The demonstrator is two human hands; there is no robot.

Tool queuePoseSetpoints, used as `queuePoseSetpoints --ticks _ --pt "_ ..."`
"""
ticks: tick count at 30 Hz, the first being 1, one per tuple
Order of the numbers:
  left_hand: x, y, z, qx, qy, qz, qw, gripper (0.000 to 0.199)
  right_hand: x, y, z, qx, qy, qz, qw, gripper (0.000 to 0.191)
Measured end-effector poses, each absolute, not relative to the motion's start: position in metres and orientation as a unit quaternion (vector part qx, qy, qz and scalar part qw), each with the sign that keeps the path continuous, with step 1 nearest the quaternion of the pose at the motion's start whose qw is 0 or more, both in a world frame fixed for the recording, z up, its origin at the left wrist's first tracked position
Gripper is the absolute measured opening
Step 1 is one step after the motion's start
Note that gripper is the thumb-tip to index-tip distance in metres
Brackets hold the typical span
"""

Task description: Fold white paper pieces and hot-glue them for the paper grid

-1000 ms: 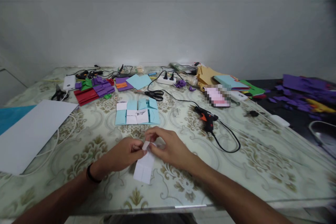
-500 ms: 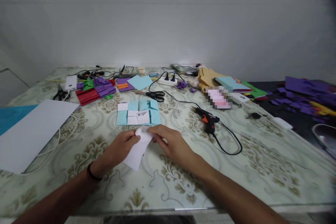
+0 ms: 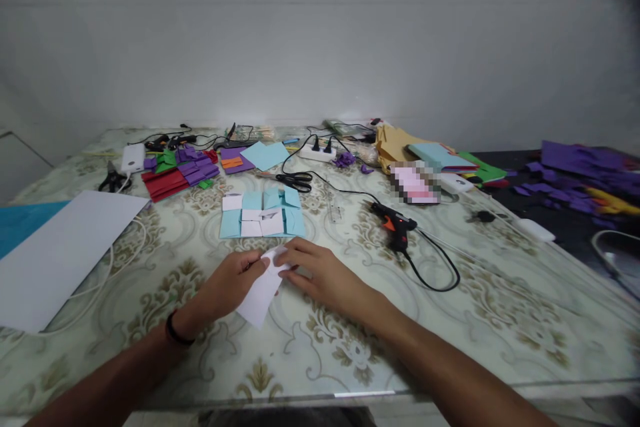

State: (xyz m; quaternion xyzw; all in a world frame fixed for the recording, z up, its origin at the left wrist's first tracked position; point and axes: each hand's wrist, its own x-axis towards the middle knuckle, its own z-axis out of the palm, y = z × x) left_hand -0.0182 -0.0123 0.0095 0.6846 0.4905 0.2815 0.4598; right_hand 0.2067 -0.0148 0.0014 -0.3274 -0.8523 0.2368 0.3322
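Note:
A small sheet of white paper (image 3: 259, 295) is held up over the near middle of the table. My left hand (image 3: 235, 283) pinches its upper left part between thumb and fingers. At the paper's upper right edge, my right hand (image 3: 317, 273) has its fingers bent, with thumb and fingertips on the paper. Just beyond both hands lie light-blue and white folded paper pieces (image 3: 263, 213), side by side in a block.
A black glue gun (image 3: 399, 227) with its cord lies right of the hands. Scissors (image 3: 295, 181) and a power strip (image 3: 319, 152) are farther back. A large white sheet (image 3: 70, 253) lies left, near coloured folded papers (image 3: 183, 172).
My right hand has shifted slightly left and its fingers have moved down along the paper. The paper's curled top now looks flatter. My left hand keeps its pinch.

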Motion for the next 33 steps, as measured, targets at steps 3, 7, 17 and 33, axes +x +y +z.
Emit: queuePoseSetpoints --ticks 3,7,17,33 --pt "-0.0183 -0.0125 0.0093 0.689 0.484 0.258 0.474 0.042 0.2064 -0.0154 0.0011 -0.334 -0.855 0.240 0.316 0.012" --pt "-0.0190 -0.0126 0.0062 0.697 0.480 0.236 0.478 0.039 0.2057 -0.0153 0.0017 -0.342 -0.855 0.246 0.303 0.026" --pt "-0.0231 -0.0098 0.0047 0.748 0.488 0.179 0.413 0.035 0.2070 -0.0136 0.0075 -0.385 -0.833 0.257 0.304 0.017" --pt "-0.0185 -0.0114 0.0122 0.728 0.503 0.197 0.421 0.038 0.2083 -0.0136 0.0022 -0.365 -0.860 0.210 0.288 0.019"
